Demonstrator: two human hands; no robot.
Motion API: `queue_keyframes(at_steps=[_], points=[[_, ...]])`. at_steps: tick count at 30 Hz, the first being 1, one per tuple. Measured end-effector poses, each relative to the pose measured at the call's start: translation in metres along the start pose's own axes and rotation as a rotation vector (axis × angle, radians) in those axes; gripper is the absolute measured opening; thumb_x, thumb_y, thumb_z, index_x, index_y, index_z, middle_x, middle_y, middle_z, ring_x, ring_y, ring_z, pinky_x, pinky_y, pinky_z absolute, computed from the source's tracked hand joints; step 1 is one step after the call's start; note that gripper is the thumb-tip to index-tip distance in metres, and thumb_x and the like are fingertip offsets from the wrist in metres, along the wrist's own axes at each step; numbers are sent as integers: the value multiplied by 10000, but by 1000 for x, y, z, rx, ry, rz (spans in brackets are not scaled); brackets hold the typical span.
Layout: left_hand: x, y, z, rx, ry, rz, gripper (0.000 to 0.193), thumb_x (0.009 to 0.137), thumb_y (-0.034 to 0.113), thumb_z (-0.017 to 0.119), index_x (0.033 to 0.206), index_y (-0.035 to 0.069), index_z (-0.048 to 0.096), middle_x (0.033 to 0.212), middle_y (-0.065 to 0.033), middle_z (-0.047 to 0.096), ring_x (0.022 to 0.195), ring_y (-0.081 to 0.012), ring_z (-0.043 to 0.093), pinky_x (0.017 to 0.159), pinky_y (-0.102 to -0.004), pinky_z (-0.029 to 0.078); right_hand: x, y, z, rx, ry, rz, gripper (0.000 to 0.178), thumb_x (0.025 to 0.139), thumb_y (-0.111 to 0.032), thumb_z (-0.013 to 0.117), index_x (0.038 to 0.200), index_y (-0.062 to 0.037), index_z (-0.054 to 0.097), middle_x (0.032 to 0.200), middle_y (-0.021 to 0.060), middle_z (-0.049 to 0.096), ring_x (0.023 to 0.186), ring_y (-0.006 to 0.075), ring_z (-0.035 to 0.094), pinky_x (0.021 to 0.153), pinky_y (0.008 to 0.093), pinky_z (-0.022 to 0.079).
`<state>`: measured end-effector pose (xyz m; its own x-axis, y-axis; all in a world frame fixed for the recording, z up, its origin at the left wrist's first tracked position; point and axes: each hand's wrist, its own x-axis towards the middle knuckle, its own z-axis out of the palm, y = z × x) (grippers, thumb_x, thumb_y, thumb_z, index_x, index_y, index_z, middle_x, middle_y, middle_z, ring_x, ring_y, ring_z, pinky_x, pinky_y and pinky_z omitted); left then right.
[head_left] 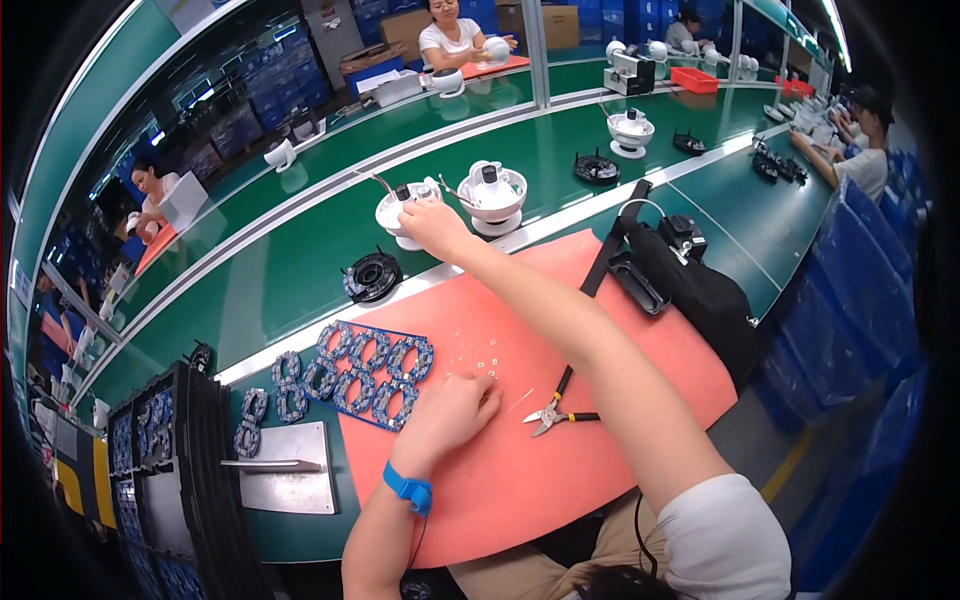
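Note:
My right hand [432, 226] reaches far across to the left one of two white round housings on stands, its fingers closed at the rim of that white housing [392, 222]. The second white housing [495, 200] stands just right of it, with a black part inside. My left hand [455, 415], wearing a blue wrist strap [408, 488], rests on the pink mat [490, 510] with its fingers curled in; their undersides are hidden. Beside it lies a blue circuit board panel [372, 372] with ring-shaped boards. Small pale bits [484, 366] are scattered past my left fingertips.
Cutting pliers [550, 415] lie right of my left hand. A black bag [690, 290] covers the mat's right side. A black ring part [371, 277] sits by the belt's rail. Loose boards [290, 385], a metal plate [288, 480] and black racks [190, 450] stand left. People work across the green belt [300, 210].

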<state>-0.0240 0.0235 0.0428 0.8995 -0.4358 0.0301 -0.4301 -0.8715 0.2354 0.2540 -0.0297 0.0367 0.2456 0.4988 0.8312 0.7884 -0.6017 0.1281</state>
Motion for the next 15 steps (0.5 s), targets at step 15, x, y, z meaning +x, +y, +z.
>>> queue_keyframes(at_steps=[15], points=[[0, 13, -1, 31, 41, -30, 225, 870, 228, 559, 858, 15, 633, 788, -177, 632, 718, -363, 617, 627, -454, 500, -149, 269, -210, -356, -90, 928, 342, 767, -178, 615, 1073, -34, 567, 972, 185, 660, 902, 365, 648, 787, 469, 516]])
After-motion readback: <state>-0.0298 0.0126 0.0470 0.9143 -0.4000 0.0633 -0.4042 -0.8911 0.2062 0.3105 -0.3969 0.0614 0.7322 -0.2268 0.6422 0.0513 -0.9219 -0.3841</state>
